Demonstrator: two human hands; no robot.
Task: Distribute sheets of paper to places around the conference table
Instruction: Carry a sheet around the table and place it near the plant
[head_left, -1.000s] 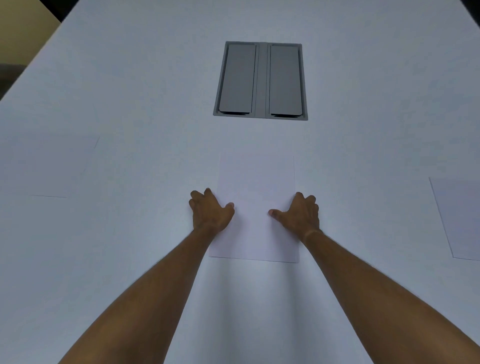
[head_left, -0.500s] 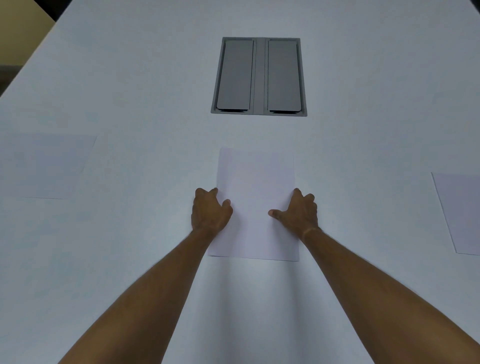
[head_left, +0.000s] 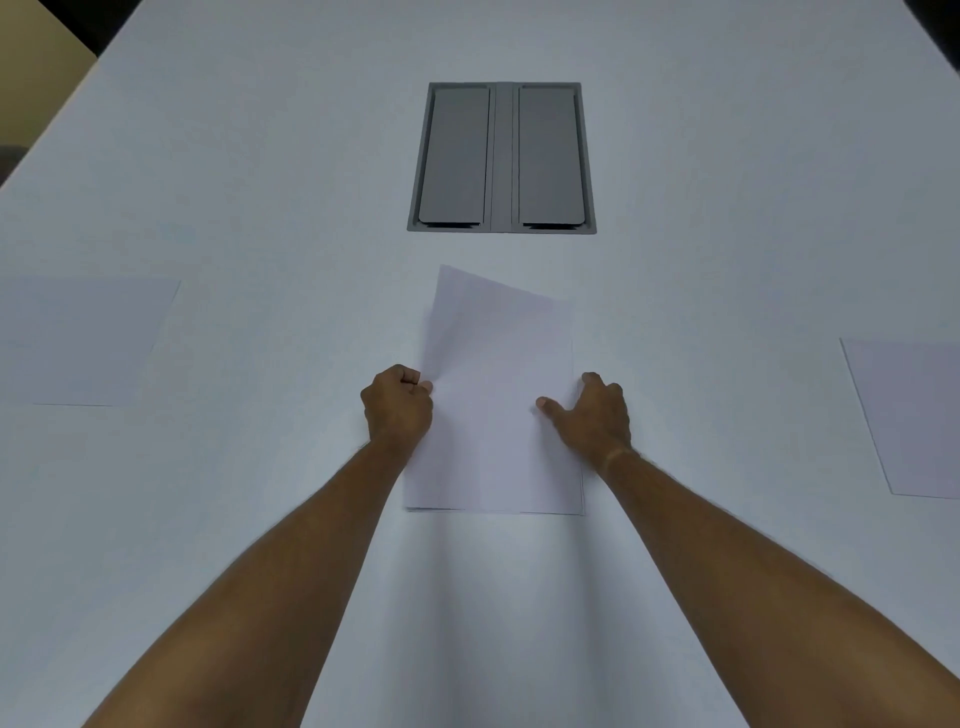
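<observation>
- My left hand (head_left: 397, 410) is now curled into a loose fist at the left edge of the stack of paper (head_left: 493, 467); half a second ago it lay flat with the fingers open on that same edge. The thumb and fingers pinch the top sheet (head_left: 493, 322) there.
- Because of this pinch, the top sheet is no longer flat. Its left side and far left corner are raised off the stack, and the far edge now looks tilted, while before the whole pile looked like one flat rectangle.
- My right hand (head_left: 589, 415) is almost where it was: spread, palm down, thumb pointing inward, pressing the right edge of the stack so the lower sheets do not slide.
- The stack itself lies on the white surface (head_left: 260, 156) directly in front of me, on the near side of the grey cable hatch (head_left: 502, 158), and it has not shifted.
- Farther out, one sheet on the left (head_left: 88, 343) and one sheet on the right (head_left: 909, 421) lie flat at their places, well apart from the stack, the same as one second ago.
- I judge that the step has changed from steadying the pile to separating a single sheet. Two places near me look served; the next sheet is now coming free for another place.
- I cannot tell if only one sheet is in the pinch.
</observation>
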